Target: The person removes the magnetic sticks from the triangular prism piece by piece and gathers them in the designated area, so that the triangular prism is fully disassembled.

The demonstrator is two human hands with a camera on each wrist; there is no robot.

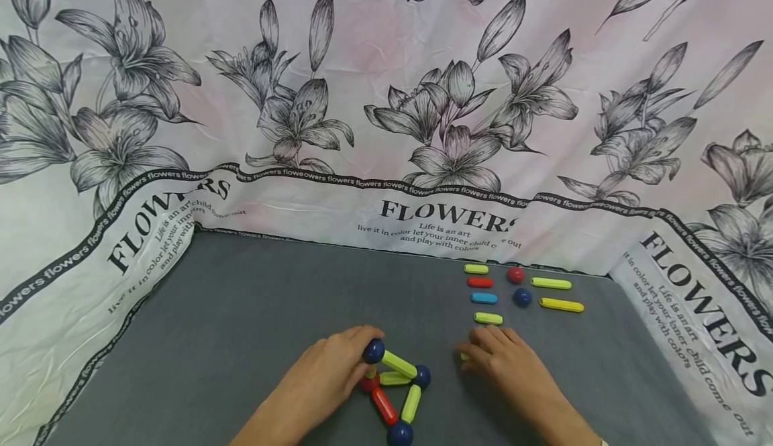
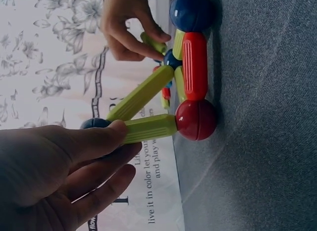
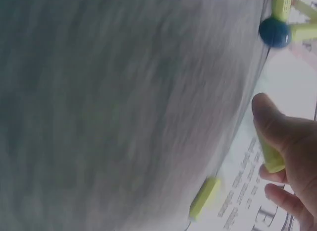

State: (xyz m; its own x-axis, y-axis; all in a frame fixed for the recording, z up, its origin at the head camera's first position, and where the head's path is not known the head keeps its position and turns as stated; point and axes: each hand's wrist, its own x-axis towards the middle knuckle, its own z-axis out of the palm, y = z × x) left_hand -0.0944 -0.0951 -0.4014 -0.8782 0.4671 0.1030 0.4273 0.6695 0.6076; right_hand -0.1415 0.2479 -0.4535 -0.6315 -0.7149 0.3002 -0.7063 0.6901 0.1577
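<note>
My left hand (image 1: 320, 372) pinches the top of a frame of magnetic rods and balls. In the left wrist view its thumb lies at the upper end of a yellow-green rod (image 2: 150, 128), beside a dark blue ball (image 2: 95, 123). That rod runs down to a red ball (image 2: 196, 120). The base is a triangle with a red rod (image 1: 384, 406), yellow-green rods and two blue balls (image 1: 400, 433) at its corners. A sloping yellow-green rod (image 1: 399, 365) joins the top ball to it. To the right, my right hand (image 1: 510, 369) holds a loose yellow-green rod (image 3: 270, 154), partly hidden by its fingers.
Beyond my right hand lie several short rods, among them a blue rod (image 1: 484, 298) and a red rod (image 1: 480, 282). Beside them are a red ball (image 1: 515, 275), a blue ball (image 1: 522, 297) and two longer rods (image 1: 561, 305). Flower-printed cloth (image 1: 374, 225) borders the grey tabletop (image 1: 272, 292).
</note>
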